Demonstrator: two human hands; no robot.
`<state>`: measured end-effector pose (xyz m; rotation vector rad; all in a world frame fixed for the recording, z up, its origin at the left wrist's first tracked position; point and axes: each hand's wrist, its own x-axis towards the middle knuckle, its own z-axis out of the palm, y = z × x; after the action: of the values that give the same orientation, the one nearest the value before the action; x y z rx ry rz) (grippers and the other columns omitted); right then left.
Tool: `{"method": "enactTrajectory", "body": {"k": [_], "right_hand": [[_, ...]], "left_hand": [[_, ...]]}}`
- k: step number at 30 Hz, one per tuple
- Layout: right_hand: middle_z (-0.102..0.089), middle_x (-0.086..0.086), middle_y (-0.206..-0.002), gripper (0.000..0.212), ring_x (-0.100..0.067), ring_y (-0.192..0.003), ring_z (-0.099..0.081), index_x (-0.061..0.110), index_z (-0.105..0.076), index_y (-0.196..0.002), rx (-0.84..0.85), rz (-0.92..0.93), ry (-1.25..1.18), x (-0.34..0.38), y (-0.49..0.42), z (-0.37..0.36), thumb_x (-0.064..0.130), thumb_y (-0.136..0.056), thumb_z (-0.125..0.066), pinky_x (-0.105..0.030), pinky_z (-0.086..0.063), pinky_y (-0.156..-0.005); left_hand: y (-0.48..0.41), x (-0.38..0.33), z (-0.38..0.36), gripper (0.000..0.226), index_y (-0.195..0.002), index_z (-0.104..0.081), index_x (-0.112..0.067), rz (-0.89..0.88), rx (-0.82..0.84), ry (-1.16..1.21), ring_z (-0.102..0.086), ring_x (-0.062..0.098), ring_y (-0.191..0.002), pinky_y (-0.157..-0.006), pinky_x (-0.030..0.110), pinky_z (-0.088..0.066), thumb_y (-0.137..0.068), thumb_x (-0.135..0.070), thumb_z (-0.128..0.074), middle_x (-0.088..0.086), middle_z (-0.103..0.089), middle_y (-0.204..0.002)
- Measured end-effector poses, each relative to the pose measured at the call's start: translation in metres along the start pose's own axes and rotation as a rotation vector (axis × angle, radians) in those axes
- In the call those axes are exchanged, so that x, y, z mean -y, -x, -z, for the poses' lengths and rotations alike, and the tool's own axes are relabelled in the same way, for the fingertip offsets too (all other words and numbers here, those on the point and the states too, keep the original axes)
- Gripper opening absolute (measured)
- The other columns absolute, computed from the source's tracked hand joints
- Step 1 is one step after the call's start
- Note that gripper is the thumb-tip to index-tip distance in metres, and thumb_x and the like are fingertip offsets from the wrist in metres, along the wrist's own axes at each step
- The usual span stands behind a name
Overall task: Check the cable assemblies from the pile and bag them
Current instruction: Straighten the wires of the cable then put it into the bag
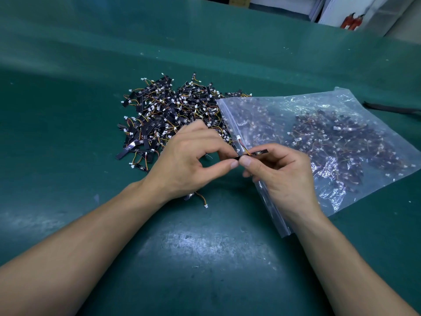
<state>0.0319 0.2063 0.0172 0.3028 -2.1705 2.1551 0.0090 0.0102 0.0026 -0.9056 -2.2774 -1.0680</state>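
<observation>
Both hands [189, 160] [282, 176] pinch one cable assembly [250, 153] beside the bag [341, 106]

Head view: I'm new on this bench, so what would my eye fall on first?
The pile of black cable assemblies at the middle of the green table, and the clear bag to its right, already holding many. In front, the left hand and right hand pinch one assembly between them at the bag's zip edge.

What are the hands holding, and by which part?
One cable assembly, by its black strip: left hand pinches one end, right hand pinches right beside it. The far end, wires and white connector are free.
</observation>
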Motion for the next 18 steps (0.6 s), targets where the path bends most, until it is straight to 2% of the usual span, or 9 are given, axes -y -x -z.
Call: {"method": "enactTrajectory", "body": {"k": [2,5,11,14,18], "right_hand": [[-0.071,-0.002,-0.063,0.009,-0.01,-0.053,-0.062,0.031,-0.079,-0.076,-0.001,-0.012,-0.004,-0.0002,0.0001,-0.0006,0.026,-0.069,-0.082,-0.018,-0.047,-0.051],[-0.07,-0.001,-0.061,0.013,-0.009,-0.053,-0.062,0.028,-0.078,-0.081,0.006,0.016,0.062,0.0006,0.0008,0.0022,0.028,-0.072,-0.088,-0.016,-0.047,-0.054],[-0.07,0.002,-0.065,0.009,-0.01,-0.053,-0.062,0.027,-0.079,-0.084,-0.044,0.092,0.129,-0.0006,-0.0002,0.0047,0.022,-0.079,-0.081,-0.018,-0.048,-0.055],[-0.075,0.002,-0.075,0.012,-0.011,-0.054,-0.063,0.031,-0.081,-0.081,-0.029,0.085,0.093,-0.0005,-0.0002,0.0035,0.02,-0.078,-0.081,-0.019,-0.049,-0.053],[-0.075,0.0,-0.078,0.011,-0.012,-0.054,-0.063,0.033,-0.081,-0.082,-0.016,0.079,0.069,0.0003,-0.0001,0.0031,0.023,-0.077,-0.082,-0.02,-0.049,-0.052]], "left_hand": [[0.0,-0.0001,-0.0004,0.009,-0.085,-0.077,-0.012,-0.008,-0.011,0.001,-0.056,0.025,-0.075,-0.074,0.036,-0.045,-0.091,-0.019,-0.077,-0.004,-0.072,-0.082],[0.0004,0.0011,0.0,0.01,-0.082,-0.076,-0.011,-0.005,-0.022,-0.001,-0.056,0.026,-0.074,-0.074,0.038,-0.046,-0.09,-0.016,-0.077,-0.003,-0.071,-0.08],[0.0004,0.0018,0.0003,0.01,-0.079,-0.074,-0.01,-0.002,-0.026,-0.023,-0.057,0.027,-0.073,-0.073,0.042,-0.046,-0.088,-0.015,-0.078,-0.002,-0.07,-0.078],[0.0007,0.0023,0.0019,0.009,-0.083,-0.074,-0.011,0.01,-0.024,-0.015,-0.057,0.026,-0.075,-0.075,0.038,-0.045,-0.087,-0.018,-0.079,-0.003,-0.07,-0.081],[-0.0008,0.0,0.0028,0.01,-0.092,-0.076,-0.013,0.009,-0.019,-0.006,-0.06,0.025,-0.079,-0.078,0.033,-0.044,-0.088,-0.021,-0.08,-0.003,-0.072,-0.088]]}}
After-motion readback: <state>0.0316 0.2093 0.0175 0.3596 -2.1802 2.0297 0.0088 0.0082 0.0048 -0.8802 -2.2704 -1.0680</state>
